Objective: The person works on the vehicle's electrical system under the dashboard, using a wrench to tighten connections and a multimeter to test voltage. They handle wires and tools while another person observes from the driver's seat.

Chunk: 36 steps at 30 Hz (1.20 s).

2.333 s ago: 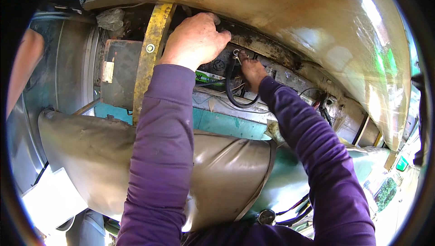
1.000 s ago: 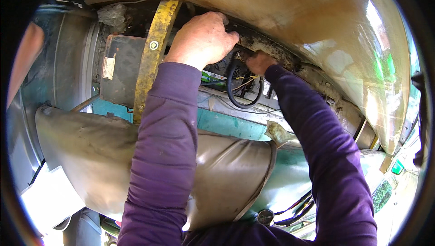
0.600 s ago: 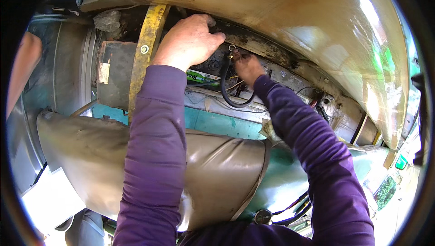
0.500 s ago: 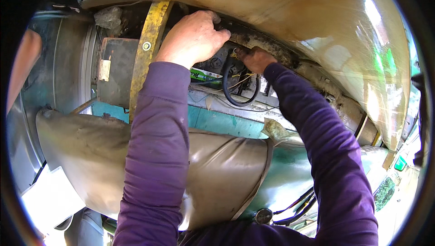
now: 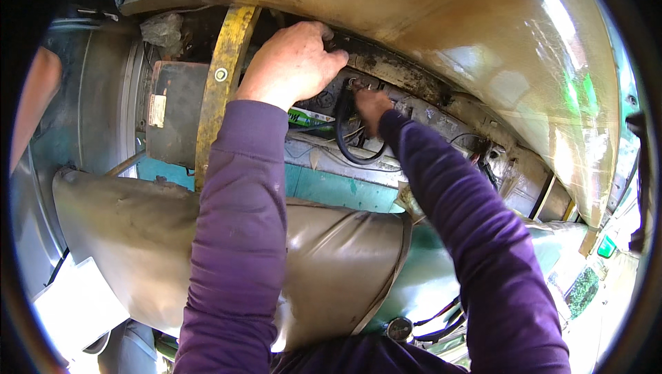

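Observation:
My left hand (image 5: pixel 295 60), in a purple sleeve, reaches into a grimy compartment under a raised tan panel (image 5: pixel 427 8). Its fingers are curled at the dark upper edge beside a yellow metal bar (image 5: pixel 225 43); their tips are hidden. My right hand (image 5: pixel 371 104) has its fingers closed at the top end of a looped black cable (image 5: pixel 341 133), by a small ring terminal. The cable hangs over a dark unit with a green label (image 5: pixel 305 117), among thin wires. A dark metal box (image 5: pixel 174 112) sits left of the bar.
A brown padded cushion (image 5: pixel 345 264) lies below the compartment, beside a turquoise surface (image 5: pixel 345 191). A round gauge (image 5: pixel 399 329) with cables is at the bottom, a white flat object (image 5: pixel 79 295) at lower left, crumpled plastic (image 5: pixel 162 33) at upper left. Another person's bare limb (image 5: pixel 38 98) shows at left.
My right hand and forearm have swung slightly down and left since half a second ago, still at the cable's end. My left hand stays at the upper edge.

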Each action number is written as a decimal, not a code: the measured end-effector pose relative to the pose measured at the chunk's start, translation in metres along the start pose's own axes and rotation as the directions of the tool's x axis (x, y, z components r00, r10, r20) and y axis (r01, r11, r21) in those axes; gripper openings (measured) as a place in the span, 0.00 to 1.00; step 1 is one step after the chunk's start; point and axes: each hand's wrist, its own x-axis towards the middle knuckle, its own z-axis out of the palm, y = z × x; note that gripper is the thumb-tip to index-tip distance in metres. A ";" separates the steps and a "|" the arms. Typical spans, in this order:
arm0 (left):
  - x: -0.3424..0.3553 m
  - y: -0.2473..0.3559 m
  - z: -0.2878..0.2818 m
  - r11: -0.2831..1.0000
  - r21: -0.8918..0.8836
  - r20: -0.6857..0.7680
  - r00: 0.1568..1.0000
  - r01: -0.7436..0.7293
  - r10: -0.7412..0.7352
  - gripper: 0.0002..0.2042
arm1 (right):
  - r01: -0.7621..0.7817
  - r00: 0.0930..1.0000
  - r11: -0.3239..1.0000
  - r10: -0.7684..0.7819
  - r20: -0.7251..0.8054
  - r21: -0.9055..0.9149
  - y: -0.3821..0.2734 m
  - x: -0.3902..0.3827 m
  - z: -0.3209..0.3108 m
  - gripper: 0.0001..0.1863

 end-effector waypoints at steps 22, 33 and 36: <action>-0.002 0.006 -0.007 0.998 -0.015 0.062 0.997 0.053 -0.052 0.27 | -0.248 0.948 0.956 0.207 0.242 0.154 0.023 0.002 -0.083 0.40; -0.003 0.004 0.001 1.000 -0.026 -0.009 1.000 -0.007 0.007 0.28 | -0.256 0.966 0.959 0.248 -0.071 -0.126 -0.064 -0.002 0.006 0.10; -0.001 0.003 0.000 1.000 -0.012 0.010 1.000 -0.009 0.010 0.27 | -0.090 0.979 0.983 0.058 -0.193 -0.163 -0.043 -0.009 0.007 0.13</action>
